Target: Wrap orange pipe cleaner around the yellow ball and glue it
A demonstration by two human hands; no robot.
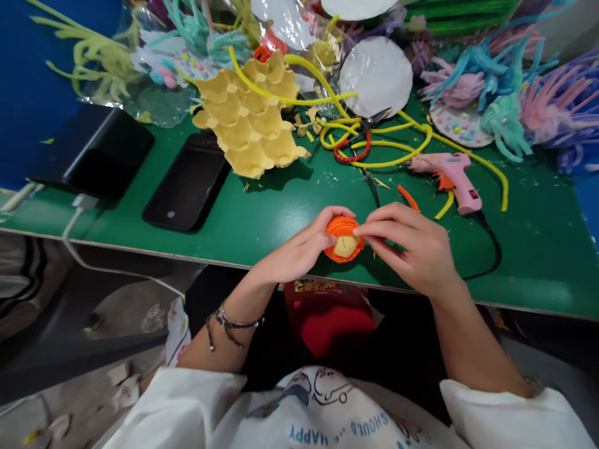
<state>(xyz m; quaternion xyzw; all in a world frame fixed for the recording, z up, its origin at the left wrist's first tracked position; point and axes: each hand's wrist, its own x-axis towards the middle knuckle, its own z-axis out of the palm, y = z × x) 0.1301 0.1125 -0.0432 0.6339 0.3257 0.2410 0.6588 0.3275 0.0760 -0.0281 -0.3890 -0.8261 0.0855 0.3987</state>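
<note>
My left hand (311,246) holds a small round orange craft piece (333,254) near the table's front edge, thumb on its near face. A pale yellow patch, resembling egg carton, shows in its middle, with orange ridged rings around it. My right hand (407,243) pinches at the upper right rim of the same piece, thumb and fingertips together. Just beyond my right hand lie a short orange strip (409,197) and a short yellow strip (444,205). A pink glue gun (461,178) rests on its side to the right, trigger toward me.
A torn yellow egg carton (253,118), red-handled scissors (362,140) and coiled yellow pipe cleaners (397,159) lie ahead. A black phone (187,181) and black box (98,153) with a white cable (93,265) are left. Pipe-cleaner bundles and white discs (377,78) crowd the back.
</note>
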